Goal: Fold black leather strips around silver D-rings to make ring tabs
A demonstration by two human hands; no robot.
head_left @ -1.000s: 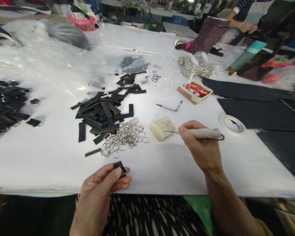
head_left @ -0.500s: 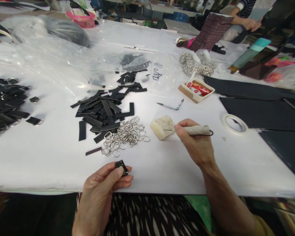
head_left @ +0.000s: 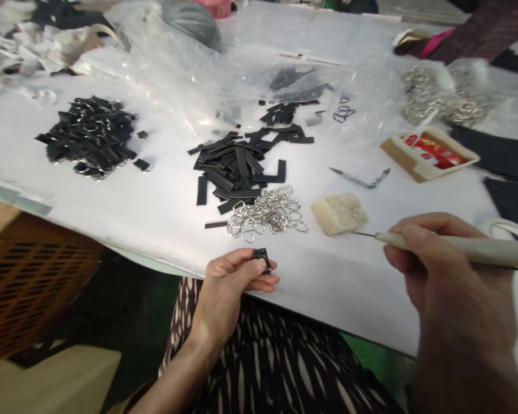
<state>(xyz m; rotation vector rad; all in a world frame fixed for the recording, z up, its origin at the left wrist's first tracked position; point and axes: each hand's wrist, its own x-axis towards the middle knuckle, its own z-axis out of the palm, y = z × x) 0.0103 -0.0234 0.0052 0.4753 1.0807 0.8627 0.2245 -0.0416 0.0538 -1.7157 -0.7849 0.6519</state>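
My left hand [head_left: 237, 279] is closed near the table's front edge, pinching a small folded black strip [head_left: 261, 260] between thumb and fingers. My right hand [head_left: 440, 259] grips a pale pen-like tool [head_left: 470, 248] with a thin metal tip. That tip points left, just in front of a yellowish-white block [head_left: 339, 214]; whether it touches the block is unclear. Silver D-rings [head_left: 271, 211] lie in a loose heap beyond my left hand. Behind them is a pile of flat black strips [head_left: 237, 167]. One narrow brown strip [head_left: 216, 225] rests left of the rings.
Black tabs with rings [head_left: 90, 135] form a pile at left. Thread snips [head_left: 360, 178] lie behind the block, near an open small box [head_left: 431, 152] of red-labelled tubes. Bagged metal rings [head_left: 449, 95] and clear plastic bags [head_left: 168, 75] lie farther back. An orange crate [head_left: 38, 282] stands lower left.
The view has swung left. My right hand has lifted the tool back from the block, nearer the camera. My left hand keeps its pinch on the folded strip.
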